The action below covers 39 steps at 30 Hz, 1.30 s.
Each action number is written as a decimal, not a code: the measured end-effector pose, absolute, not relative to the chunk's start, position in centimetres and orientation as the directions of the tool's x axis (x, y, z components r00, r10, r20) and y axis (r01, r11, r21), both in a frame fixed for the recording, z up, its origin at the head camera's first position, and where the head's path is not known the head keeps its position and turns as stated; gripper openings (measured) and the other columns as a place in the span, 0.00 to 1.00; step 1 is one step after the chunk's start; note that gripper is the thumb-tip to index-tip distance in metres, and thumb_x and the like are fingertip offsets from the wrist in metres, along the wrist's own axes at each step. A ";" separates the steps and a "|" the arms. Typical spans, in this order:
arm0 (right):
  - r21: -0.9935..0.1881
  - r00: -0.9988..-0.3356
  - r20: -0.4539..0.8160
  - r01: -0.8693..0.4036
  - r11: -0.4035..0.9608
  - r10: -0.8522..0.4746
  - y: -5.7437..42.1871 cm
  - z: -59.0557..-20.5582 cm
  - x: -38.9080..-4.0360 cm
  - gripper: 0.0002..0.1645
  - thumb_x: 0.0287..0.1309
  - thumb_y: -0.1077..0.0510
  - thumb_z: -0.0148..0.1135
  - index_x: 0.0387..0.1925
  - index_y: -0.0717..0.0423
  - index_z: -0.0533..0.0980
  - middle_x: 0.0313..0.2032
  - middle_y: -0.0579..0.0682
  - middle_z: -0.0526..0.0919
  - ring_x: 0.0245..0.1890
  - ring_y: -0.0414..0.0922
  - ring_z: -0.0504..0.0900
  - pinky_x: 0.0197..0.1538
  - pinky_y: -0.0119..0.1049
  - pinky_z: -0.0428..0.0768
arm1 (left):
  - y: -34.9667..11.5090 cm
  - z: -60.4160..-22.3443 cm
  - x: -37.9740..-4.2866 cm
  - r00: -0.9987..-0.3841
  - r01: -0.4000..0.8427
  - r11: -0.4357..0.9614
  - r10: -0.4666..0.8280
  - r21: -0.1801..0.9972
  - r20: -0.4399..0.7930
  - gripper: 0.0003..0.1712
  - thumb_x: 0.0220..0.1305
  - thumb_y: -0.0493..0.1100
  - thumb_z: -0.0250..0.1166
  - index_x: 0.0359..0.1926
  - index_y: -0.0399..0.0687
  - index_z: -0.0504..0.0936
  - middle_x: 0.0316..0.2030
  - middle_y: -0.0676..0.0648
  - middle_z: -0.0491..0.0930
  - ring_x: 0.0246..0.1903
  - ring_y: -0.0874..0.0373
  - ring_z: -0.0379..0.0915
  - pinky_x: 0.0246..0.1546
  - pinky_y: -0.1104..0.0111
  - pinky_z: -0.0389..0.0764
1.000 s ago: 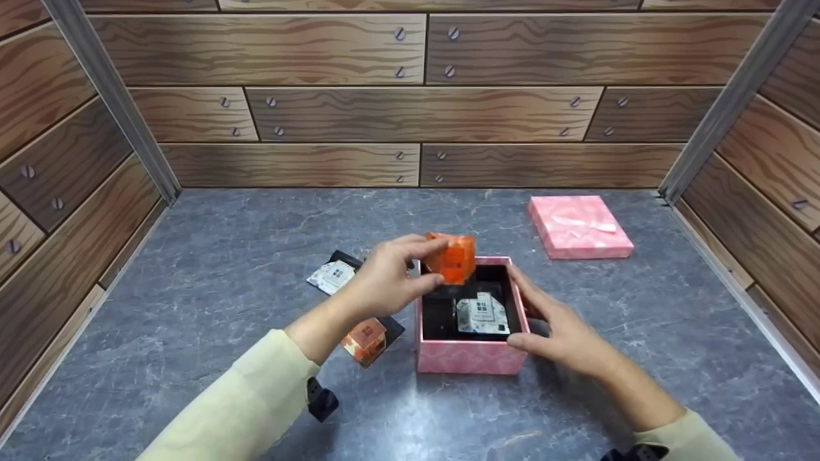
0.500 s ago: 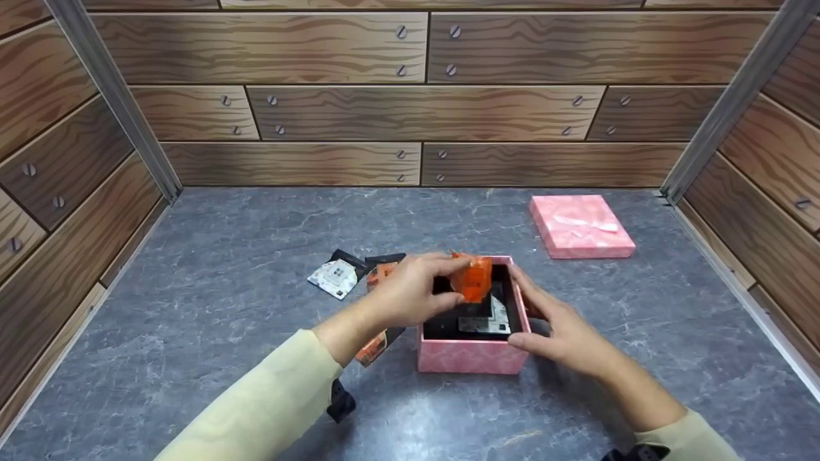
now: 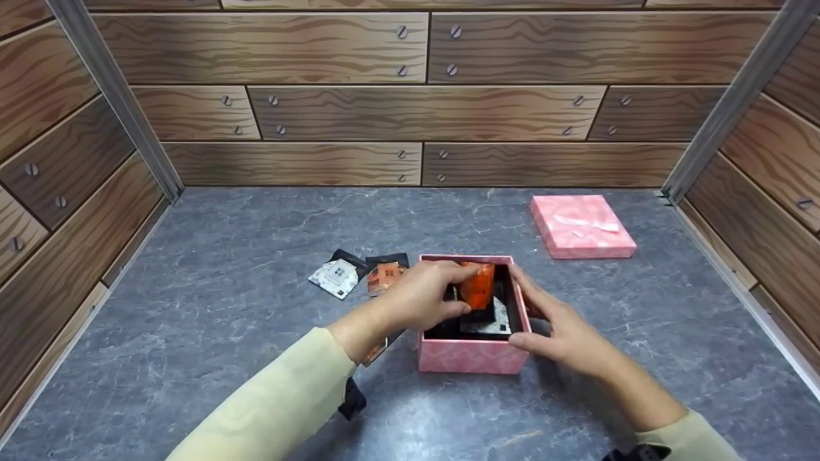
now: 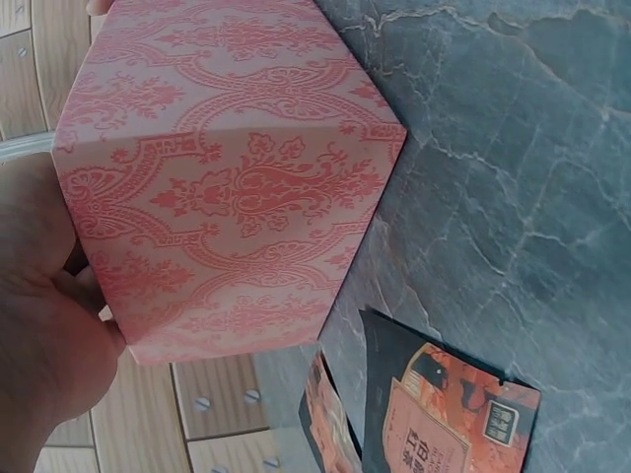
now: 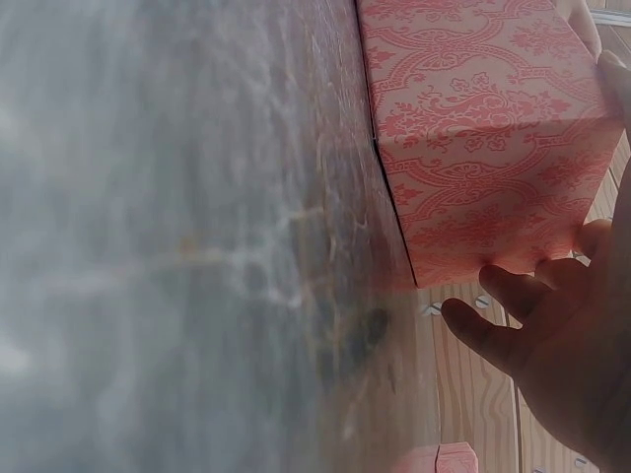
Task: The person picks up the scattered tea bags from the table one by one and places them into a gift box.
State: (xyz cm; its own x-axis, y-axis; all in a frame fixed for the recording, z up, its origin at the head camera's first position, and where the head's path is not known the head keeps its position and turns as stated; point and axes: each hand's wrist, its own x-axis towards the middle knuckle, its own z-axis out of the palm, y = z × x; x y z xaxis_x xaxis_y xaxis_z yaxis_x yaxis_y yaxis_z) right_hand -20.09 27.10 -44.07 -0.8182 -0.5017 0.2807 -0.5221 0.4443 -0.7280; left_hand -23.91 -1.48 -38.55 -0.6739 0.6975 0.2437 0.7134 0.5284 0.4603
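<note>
The left hand [image 3: 419,294] pinches an orange packet [image 3: 478,288] in the mouth of a pink box [image 3: 473,356]. The right hand [image 3: 567,336], fingers loosely extended, rests against the box's side. Between both hands, a white packet [image 3: 498,323] shows inside the box; beyond the right hand, a pink lid [image 3: 582,224] lies on the table [image 3: 224,256].

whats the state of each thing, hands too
pink box: open, upright
pink lid: off, bow side up
held orange packet: pinched by left hand
white packet in box: partly hidden
loose white packet: lying flat
far orange packet: lying flat, partly hidden
near orange packet: mostly hidden
right hand: resting against box
</note>
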 end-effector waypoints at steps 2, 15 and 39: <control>-0.729 -0.821 0.277 -0.518 0.447 -0.500 27.1 -44.1 -20.1 0.61 0.62 0.57 0.75 0.86 0.48 0.48 0.81 0.59 0.59 0.69 0.58 0.75 0.66 0.37 0.74 | -1.3 -38.5 -24.0 -0.677 0.711 0.543 0.700 0.447 0.227 0.36 0.66 0.43 0.76 0.73 0.46 0.77 0.54 0.47 0.87 0.53 0.53 0.82 0.60 0.62 0.79; -0.724 -0.823 0.274 -0.517 0.457 -0.497 27.1 -44.2 -20.2 0.61 0.62 0.56 0.75 0.86 0.47 0.48 0.81 0.59 0.58 0.70 0.56 0.74 0.65 0.38 0.75 | -0.3 -38.3 -24.3 -0.705 0.694 0.646 0.699 0.319 0.120 0.33 0.65 0.50 0.77 0.70 0.55 0.81 0.48 0.53 0.88 0.50 0.56 0.83 0.57 0.60 0.80; -0.719 -0.819 0.280 -0.524 0.456 -0.500 27.1 -44.1 -20.1 0.61 0.62 0.57 0.75 0.86 0.48 0.48 0.81 0.58 0.57 0.68 0.58 0.76 0.67 0.41 0.76 | 1.6 -38.2 -24.4 -0.765 0.639 0.763 0.644 0.097 -0.031 0.25 0.66 0.58 0.75 0.60 0.59 0.84 0.46 0.52 0.86 0.54 0.50 0.81 0.65 0.52 0.71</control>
State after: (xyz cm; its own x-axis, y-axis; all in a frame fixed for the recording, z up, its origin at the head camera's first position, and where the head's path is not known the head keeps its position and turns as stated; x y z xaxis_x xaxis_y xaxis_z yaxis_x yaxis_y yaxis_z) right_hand -20.12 27.12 -44.13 -0.8195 -0.4999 0.2804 -0.5242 0.4558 -0.7194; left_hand -24.43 1.57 -38.21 -0.7646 0.6438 -0.0312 0.6388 0.7633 0.0967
